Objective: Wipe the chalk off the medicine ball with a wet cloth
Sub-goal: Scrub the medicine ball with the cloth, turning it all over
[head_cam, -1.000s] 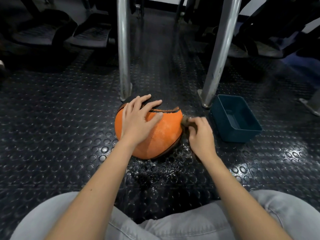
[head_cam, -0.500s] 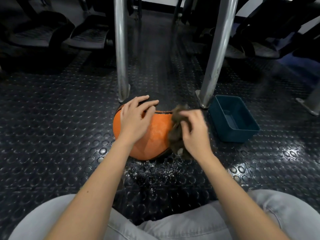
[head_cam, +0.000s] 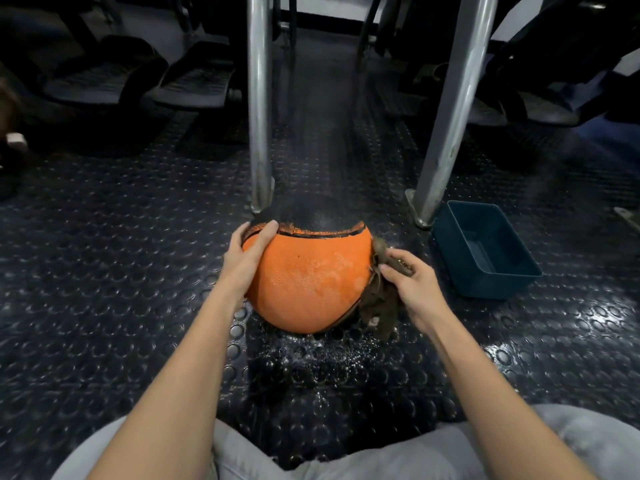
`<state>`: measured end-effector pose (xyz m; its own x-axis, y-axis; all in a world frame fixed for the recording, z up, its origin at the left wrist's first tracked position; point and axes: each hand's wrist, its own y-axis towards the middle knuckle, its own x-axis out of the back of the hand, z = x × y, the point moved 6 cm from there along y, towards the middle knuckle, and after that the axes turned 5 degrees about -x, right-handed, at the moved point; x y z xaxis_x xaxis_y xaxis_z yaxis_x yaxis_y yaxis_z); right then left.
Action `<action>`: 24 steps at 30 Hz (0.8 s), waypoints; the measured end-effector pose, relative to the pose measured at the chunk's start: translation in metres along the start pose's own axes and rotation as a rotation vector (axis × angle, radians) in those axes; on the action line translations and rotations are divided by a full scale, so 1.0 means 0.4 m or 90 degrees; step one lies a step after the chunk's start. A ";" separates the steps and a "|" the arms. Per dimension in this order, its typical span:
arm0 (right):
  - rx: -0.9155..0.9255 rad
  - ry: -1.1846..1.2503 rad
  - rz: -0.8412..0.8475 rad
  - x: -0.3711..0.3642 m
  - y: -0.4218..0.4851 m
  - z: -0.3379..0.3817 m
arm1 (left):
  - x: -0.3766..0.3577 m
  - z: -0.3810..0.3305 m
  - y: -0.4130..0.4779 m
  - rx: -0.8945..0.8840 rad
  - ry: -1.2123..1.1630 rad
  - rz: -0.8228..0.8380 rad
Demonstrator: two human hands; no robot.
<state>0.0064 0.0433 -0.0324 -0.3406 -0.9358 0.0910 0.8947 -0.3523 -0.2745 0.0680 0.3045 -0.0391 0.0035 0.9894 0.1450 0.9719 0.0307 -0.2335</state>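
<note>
An orange and black medicine ball (head_cam: 308, 275) sits on the studded rubber floor in front of my knees, with pale chalk smudges on its orange face. My left hand (head_cam: 247, 259) lies against the ball's left side, thumb up near the black seam. My right hand (head_cam: 414, 285) holds a dark brown wet cloth (head_cam: 379, 299) against the ball's right side; the cloth hangs down toward the floor.
A teal plastic tub (head_cam: 485, 251) stands on the floor to the right of the ball. Two metal frame legs (head_cam: 259, 116) (head_cam: 450, 116) rise just behind the ball. Wet droplets (head_cam: 322, 351) speckle the floor under the ball. Dark gym equipment lines the back.
My left hand slid from the ball's top to its left side. My right hand carried the cloth up onto the ball, then down its right side, uncovering the orange face.
</note>
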 end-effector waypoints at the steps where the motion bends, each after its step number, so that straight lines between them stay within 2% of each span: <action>1: 0.005 -0.003 -0.005 0.003 0.000 -0.003 | -0.003 -0.002 -0.005 -0.002 -0.002 0.003; 8: 0.039 -0.011 -0.036 0.040 -0.003 -0.004 | -0.022 -0.011 -0.001 -0.043 -0.027 0.023; 11: 0.007 0.019 -0.061 0.063 0.000 -0.019 | -0.025 -0.023 -0.003 -0.062 -0.036 0.021; 14: -0.032 0.003 -0.069 0.084 0.016 -0.024 | -0.009 -0.010 0.004 -0.031 -0.004 -0.032; 19: -0.173 0.132 0.032 0.047 0.032 -0.039 | -0.010 0.014 -0.002 0.027 0.018 -0.012; 24: -0.178 0.175 0.056 0.020 0.027 -0.044 | -0.029 0.066 -0.012 0.078 -0.113 0.004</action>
<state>0.0083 0.0322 -0.0514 -0.3646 -0.9108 -0.1937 0.8240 -0.2187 -0.5226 0.0569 0.2965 -0.0651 -0.0428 0.9987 -0.0259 0.9362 0.0310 -0.3502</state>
